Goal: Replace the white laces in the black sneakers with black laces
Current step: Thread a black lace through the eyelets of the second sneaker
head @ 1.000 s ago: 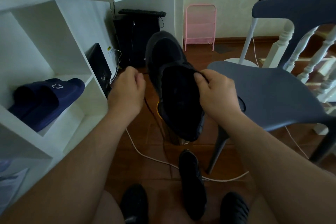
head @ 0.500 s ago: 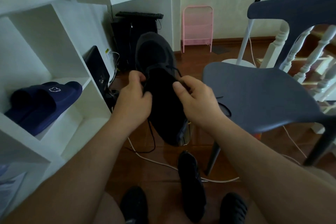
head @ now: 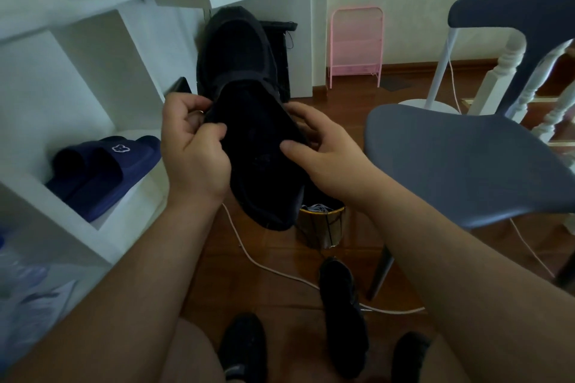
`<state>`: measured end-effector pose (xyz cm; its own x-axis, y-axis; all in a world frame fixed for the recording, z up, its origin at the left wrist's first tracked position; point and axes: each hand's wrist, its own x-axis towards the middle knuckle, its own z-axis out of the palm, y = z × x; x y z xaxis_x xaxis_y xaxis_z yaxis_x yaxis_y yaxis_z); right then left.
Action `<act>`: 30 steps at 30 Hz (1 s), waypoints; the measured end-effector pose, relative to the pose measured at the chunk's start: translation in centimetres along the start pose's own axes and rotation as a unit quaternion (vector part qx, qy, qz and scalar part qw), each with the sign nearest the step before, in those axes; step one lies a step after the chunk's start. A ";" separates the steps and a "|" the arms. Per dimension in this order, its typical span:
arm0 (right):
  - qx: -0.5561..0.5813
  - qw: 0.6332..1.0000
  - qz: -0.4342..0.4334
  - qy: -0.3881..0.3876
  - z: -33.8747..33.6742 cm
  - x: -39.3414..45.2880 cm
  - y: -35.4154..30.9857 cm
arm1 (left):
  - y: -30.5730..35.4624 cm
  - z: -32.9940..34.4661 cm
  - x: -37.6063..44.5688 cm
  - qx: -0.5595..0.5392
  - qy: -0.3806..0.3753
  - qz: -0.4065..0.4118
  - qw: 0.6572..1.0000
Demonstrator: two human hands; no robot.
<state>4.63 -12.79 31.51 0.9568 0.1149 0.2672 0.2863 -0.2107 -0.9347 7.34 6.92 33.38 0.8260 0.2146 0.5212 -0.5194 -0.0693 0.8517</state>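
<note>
L hand (head: 194, 149) fingers grasping black sneaker (head: 249, 121) collar, R hand (head: 323, 154) fingers cupping side

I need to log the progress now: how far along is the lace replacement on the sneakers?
Done: white laces lie in the small bin on the floor. In hand: both the left hand and right hand hold one black sneaker raised; its lacing is too dark to judge. Left: the second sneaker lies on the floor, untouched.
</note>
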 end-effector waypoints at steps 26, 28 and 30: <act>-0.242 0.934 -0.049 0.259 -1.3 -1.1 -0.4 | -2.9 1.8 2.1 0.241 -0.137 -0.013 0.961; -0.246 0.929 -0.037 0.274 -2.1 -1.2 -0.4 | -3.2 1.9 2.1 0.242 -0.143 -0.010 0.960; -0.251 0.924 -0.024 0.287 -2.8 -1.2 -0.2 | -3.4 2.0 2.0 0.269 -0.138 0.014 0.953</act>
<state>3.60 -15.55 32.06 0.7711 -0.3678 0.5198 0.1788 -0.6584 -0.7311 11.17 5.66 31.63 0.8784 -0.0533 0.4749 -0.4151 -0.5774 0.7030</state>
